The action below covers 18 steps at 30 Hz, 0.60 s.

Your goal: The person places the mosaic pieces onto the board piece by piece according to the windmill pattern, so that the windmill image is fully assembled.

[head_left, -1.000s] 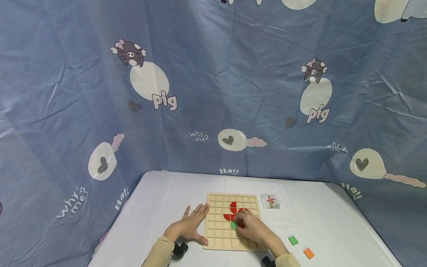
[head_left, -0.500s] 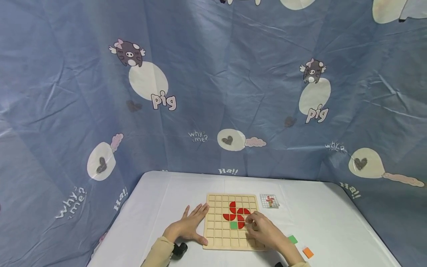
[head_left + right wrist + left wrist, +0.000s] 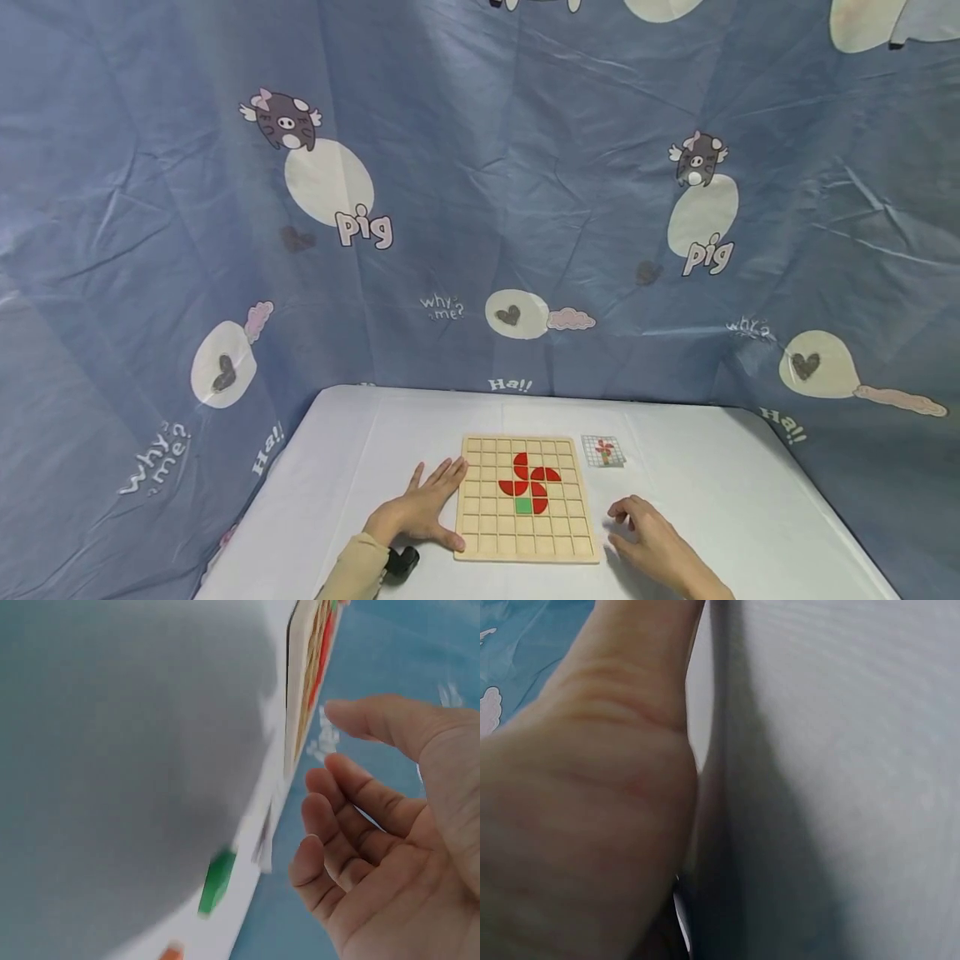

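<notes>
A wooden grid board (image 3: 487, 527) lies on the white table. Red curved pieces (image 3: 514, 488) form a pinwheel on it, and a green square tile (image 3: 523, 506) sits in a cell just below. My left hand (image 3: 422, 510) is spread flat, fingertips and thumb against the board's left edge; its wrist view shows mostly the heel of the hand. Off the board's right edge, my right hand (image 3: 651, 543) hovers with loosely bent fingers and nothing between them. In the right wrist view, a loose green tile (image 3: 217, 882) and an orange tile (image 3: 172, 952) lie on the table; the hand covers them in the head view.
A small pattern card (image 3: 603, 451) with a red pinwheel drawing lies near the board's top right corner. Behind the table (image 3: 405, 417) hangs a blue curtain (image 3: 450, 208) printed with pigs.
My right hand has left the pieces on the board and moved right, past its edge, over the loose tiles. The left hand stays against the board.
</notes>
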Each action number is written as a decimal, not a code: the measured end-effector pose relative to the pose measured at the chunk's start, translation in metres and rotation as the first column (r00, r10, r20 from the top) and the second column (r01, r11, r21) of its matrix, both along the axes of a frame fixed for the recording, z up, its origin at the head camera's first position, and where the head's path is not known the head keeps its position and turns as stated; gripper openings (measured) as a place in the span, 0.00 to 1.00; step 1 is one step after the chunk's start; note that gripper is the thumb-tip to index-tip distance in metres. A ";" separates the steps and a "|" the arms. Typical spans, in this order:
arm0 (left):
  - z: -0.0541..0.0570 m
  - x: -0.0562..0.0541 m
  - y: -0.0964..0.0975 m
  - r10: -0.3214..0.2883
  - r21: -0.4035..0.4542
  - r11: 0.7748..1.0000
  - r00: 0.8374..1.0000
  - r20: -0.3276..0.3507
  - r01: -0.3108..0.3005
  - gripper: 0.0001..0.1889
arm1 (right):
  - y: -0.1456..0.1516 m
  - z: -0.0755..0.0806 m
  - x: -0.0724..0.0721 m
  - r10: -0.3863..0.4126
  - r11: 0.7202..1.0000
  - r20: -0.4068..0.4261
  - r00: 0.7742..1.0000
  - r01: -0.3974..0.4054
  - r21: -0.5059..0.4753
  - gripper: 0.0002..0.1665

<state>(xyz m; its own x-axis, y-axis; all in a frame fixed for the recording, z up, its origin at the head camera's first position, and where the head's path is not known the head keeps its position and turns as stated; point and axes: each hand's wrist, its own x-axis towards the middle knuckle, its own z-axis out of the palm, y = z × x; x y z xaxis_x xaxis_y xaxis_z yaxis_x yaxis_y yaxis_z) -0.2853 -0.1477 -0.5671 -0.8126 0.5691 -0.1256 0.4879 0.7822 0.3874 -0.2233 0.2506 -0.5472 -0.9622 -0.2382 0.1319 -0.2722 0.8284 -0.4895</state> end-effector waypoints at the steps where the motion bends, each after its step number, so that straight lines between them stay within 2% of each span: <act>1: 0.000 0.000 0.000 0.004 0.002 1.000 1.000 0.000 -0.004 0.67 | 0.005 0.001 0.002 -0.027 1.000 0.011 1.000 0.027 -0.008 0.18; 6: 0.000 0.001 0.000 0.003 0.006 1.000 1.000 0.002 -0.003 0.67 | 0.032 0.005 0.013 -0.135 0.990 0.062 0.989 0.138 -0.041 0.20; 11: 0.000 0.001 -0.001 0.001 0.004 1.000 1.000 0.000 -0.001 0.67 | 0.056 0.007 0.021 -0.213 0.977 0.115 0.970 0.215 -0.011 0.23; 18: 0.001 0.001 -0.001 0.001 0.008 1.000 1.000 0.000 -0.001 0.67 | 0.080 0.007 0.027 -0.266 0.964 0.183 0.946 0.262 0.045 0.28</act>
<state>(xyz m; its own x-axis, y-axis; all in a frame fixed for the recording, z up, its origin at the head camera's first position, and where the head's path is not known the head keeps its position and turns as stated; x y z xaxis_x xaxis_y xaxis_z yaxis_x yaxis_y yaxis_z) -0.2847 -0.1487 -0.5662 -0.8135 0.5690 -0.1205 0.4870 0.7797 0.3937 -0.1967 0.3303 -0.5405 -0.9980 0.0271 -0.0571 0.0518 0.8682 -0.4935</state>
